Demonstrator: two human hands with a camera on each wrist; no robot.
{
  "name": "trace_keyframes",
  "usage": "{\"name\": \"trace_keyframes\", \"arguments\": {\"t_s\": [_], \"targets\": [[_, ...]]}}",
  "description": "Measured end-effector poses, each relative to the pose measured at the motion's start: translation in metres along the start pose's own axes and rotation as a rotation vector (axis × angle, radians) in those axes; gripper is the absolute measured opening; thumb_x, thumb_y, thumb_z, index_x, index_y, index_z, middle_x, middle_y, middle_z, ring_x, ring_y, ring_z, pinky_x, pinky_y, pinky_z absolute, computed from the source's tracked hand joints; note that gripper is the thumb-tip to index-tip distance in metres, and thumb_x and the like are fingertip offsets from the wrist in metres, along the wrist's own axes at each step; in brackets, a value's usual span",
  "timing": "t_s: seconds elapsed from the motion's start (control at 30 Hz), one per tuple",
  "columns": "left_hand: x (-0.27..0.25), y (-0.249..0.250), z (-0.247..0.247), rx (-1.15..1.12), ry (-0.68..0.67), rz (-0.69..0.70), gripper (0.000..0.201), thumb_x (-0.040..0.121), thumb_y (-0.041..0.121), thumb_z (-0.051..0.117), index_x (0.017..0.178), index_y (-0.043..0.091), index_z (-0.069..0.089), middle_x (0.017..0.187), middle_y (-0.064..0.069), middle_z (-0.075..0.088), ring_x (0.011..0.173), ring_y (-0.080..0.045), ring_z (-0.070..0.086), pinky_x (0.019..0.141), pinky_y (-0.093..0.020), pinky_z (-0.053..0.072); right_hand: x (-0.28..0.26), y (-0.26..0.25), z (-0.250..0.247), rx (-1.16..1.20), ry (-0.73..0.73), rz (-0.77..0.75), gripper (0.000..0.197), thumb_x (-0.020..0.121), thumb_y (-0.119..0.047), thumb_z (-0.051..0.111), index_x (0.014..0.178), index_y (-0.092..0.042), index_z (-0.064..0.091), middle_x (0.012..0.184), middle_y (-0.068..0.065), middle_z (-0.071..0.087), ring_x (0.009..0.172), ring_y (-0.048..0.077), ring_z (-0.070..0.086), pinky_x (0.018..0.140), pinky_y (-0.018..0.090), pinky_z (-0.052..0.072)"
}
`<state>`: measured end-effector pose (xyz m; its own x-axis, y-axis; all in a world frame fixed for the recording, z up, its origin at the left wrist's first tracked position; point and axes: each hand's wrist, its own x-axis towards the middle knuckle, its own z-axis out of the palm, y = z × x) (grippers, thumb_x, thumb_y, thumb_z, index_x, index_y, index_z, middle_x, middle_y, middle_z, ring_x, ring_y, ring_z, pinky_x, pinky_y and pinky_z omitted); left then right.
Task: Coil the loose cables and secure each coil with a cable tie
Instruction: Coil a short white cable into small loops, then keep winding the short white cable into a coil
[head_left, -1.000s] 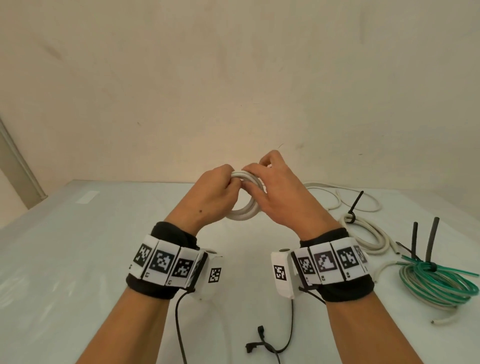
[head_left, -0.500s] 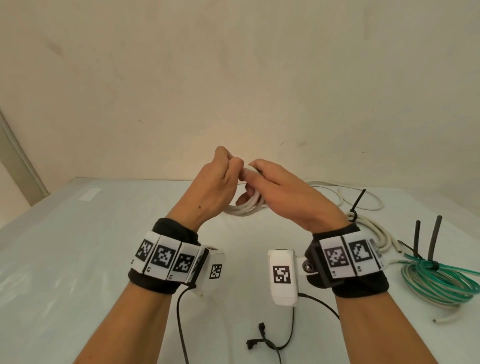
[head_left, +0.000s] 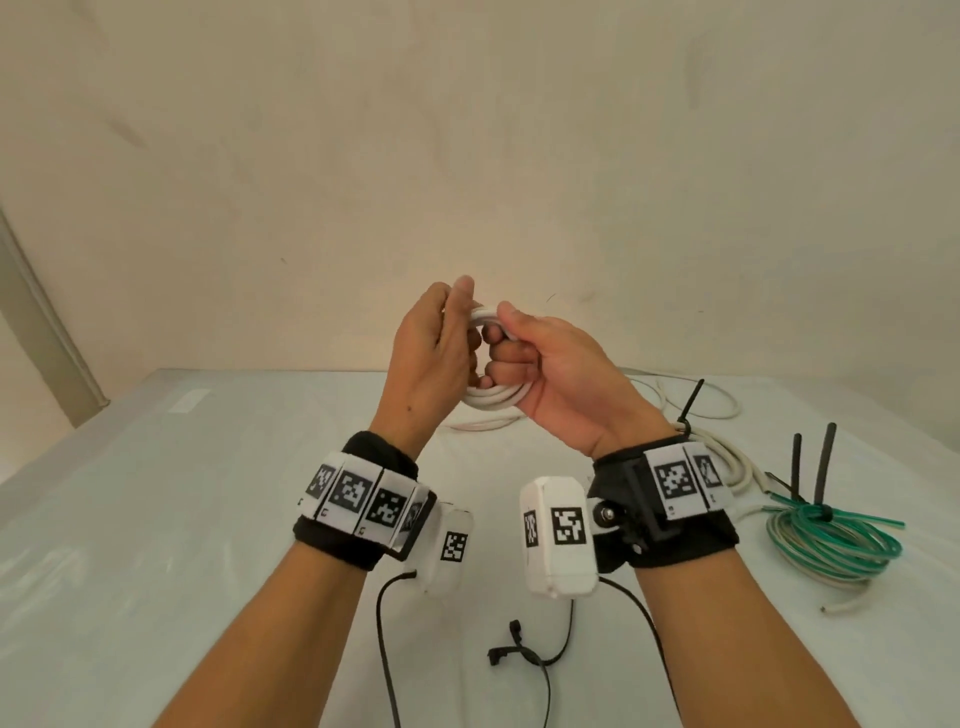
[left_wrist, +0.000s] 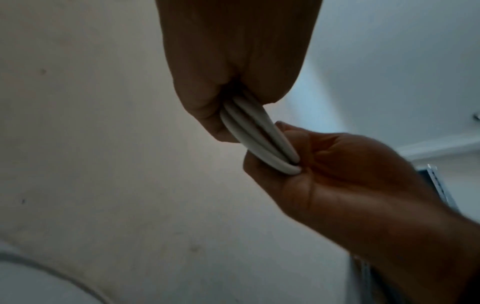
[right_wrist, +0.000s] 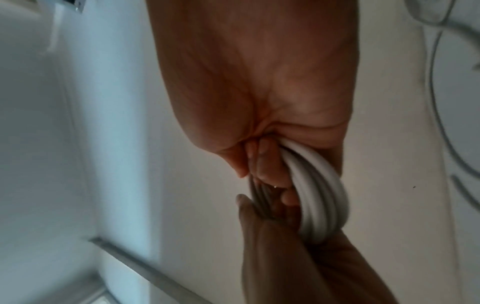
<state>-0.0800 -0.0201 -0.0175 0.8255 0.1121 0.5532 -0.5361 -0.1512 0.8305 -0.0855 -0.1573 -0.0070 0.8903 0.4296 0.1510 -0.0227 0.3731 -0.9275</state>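
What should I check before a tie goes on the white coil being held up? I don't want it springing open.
1. Left hand grips the white coil: ok, strands run through its fingers in the left wrist view.
2. Right hand grips the same coil: ok.
3. Loops lie bundled side by side: ok where visible between the hands.
4. Whole cable wound in: not ok, a loose white length lies on the table below the coil.
5. A cable tie in either hand: cannot tell, none visible.
6. Earlier coils tied: ok, the cream coil and green coil each carry a black tie.
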Motion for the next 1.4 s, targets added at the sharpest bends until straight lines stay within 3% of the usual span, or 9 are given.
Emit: {"name": "trace_keyframes", "arguments": {"t_s": [0.13, 0.3, 0.53, 0.63, 0.8, 0.97, 1.07, 1.23, 1.4], "targets": [[-0.009, 0.014, 0.002, -0.208, -0.02, -0.224, 0.051, 0.111, 0.044, 0.038, 0.09, 0.002, 0.059, 0.06, 0.003, 0.045, 0.049, -0.011, 0.044, 0.048, -0.024, 0.045, 0.0, 0.001, 0.011, -0.095, 0.148, -0.096, 0.038, 0.111, -0.032, 0.044, 0.081, -0.011, 0.051, 0.056, -0.007, 0.025, 0.049, 0.01, 0.025, 0.057, 0.028, 0.038], [-0.009, 0.024, 0.001, -0.038, 0.014, -0.474, 0.049, 0.111, 0.037, 0.029, 0.078, 0.011, 0.054, 0.059, 0.0, 0.048, 0.044, -0.014, 0.047, 0.06, -0.031, 0.05, -0.004, 0.011, 0.022, -0.432, 0.314, -0.165, 0.045, 0.108, -0.045, 0.048, 0.079, -0.01, 0.052, 0.051, -0.008, 0.032, 0.049, 0.014, 0.033, 0.054, 0.03, 0.038], [-0.018, 0.028, -0.03, -0.28, -0.458, -0.742, 0.044, 0.11, 0.041, 0.04, 0.1, 0.005, 0.063, 0.077, -0.009, 0.058, 0.071, -0.024, 0.062, 0.092, -0.044, 0.058, -0.027, 0.003, 0.008, -0.412, 0.254, -0.025, 0.045, 0.108, -0.044, 0.048, 0.077, -0.011, 0.051, 0.053, -0.005, 0.03, 0.047, 0.016, 0.034, 0.052, 0.029, 0.043], [-0.025, 0.019, -0.042, 0.061, -0.563, -0.654, 0.037, 0.109, 0.028, 0.04, 0.106, 0.004, 0.067, 0.102, -0.017, 0.069, 0.094, -0.029, 0.068, 0.104, -0.048, 0.052, -0.037, -0.002, 0.0, -0.417, 0.263, 0.0, 0.043, 0.109, -0.041, 0.047, 0.078, -0.011, 0.05, 0.055, -0.006, 0.027, 0.045, 0.014, 0.03, 0.053, 0.028, 0.045], [-0.045, 0.001, -0.06, 0.47, -1.02, -0.603, 0.028, 0.102, 0.015, 0.05, 0.113, 0.015, 0.075, 0.099, -0.006, 0.072, 0.093, -0.017, 0.068, 0.089, -0.036, 0.058, -0.047, 0.0, -0.006, -0.435, 0.253, 0.054, 0.042, 0.109, -0.041, 0.047, 0.079, -0.012, 0.051, 0.056, -0.005, 0.026, 0.042, 0.011, 0.031, 0.052, 0.026, 0.045], [-0.06, -0.015, -0.054, 1.026, -1.251, -0.47, 0.027, 0.082, 0.028, 0.083, 0.107, 0.034, 0.077, 0.11, 0.002, 0.073, 0.092, -0.011, 0.064, 0.082, -0.025, 0.053, -0.052, 0.006, -0.007, -0.431, 0.258, 0.091, 0.041, 0.109, -0.04, 0.047, 0.08, -0.012, 0.051, 0.056, -0.005, 0.026, 0.042, 0.011, 0.031, 0.052, 0.026, 0.046], [-0.065, -0.03, -0.047, 1.158, -1.189, -0.365, 0.019, 0.078, 0.026, 0.086, 0.096, 0.027, 0.079, 0.098, 0.007, 0.074, 0.095, -0.014, 0.066, 0.09, -0.031, 0.054, -0.051, 0.012, -0.006, -0.411, 0.239, 0.105, 0.041, 0.11, -0.04, 0.046, 0.08, -0.012, 0.05, 0.054, -0.007, 0.027, 0.041, 0.01, 0.031, 0.056, 0.028, 0.046], [-0.053, -0.043, -0.053, 1.008, -1.063, -0.4, 0.006, 0.085, 0.021, 0.081, 0.088, 0.024, 0.076, 0.098, 0.0, 0.077, 0.078, -0.012, 0.068, 0.076, -0.025, 0.059, -0.053, 0.018, -0.005, -0.363, 0.22, 0.119, 0.043, 0.11, -0.041, 0.044, 0.08, -0.011, 0.05, 0.057, -0.005, 0.028, 0.048, 0.014, 0.033, 0.06, 0.029, 0.05], [-0.029, -0.038, -0.066, 0.377, -0.44, -0.576, 0.005, 0.085, 0.004, 0.08, 0.088, 0.003, 0.076, 0.085, -0.015, 0.078, 0.072, -0.017, 0.074, 0.068, -0.025, 0.061, -0.052, 0.016, -0.005, -0.201, 0.2, 0.131, 0.045, 0.11, -0.041, 0.046, 0.077, -0.01, 0.052, 0.061, -0.003, 0.023, 0.053, 0.016, 0.026, 0.056, 0.028, 0.049]]}}
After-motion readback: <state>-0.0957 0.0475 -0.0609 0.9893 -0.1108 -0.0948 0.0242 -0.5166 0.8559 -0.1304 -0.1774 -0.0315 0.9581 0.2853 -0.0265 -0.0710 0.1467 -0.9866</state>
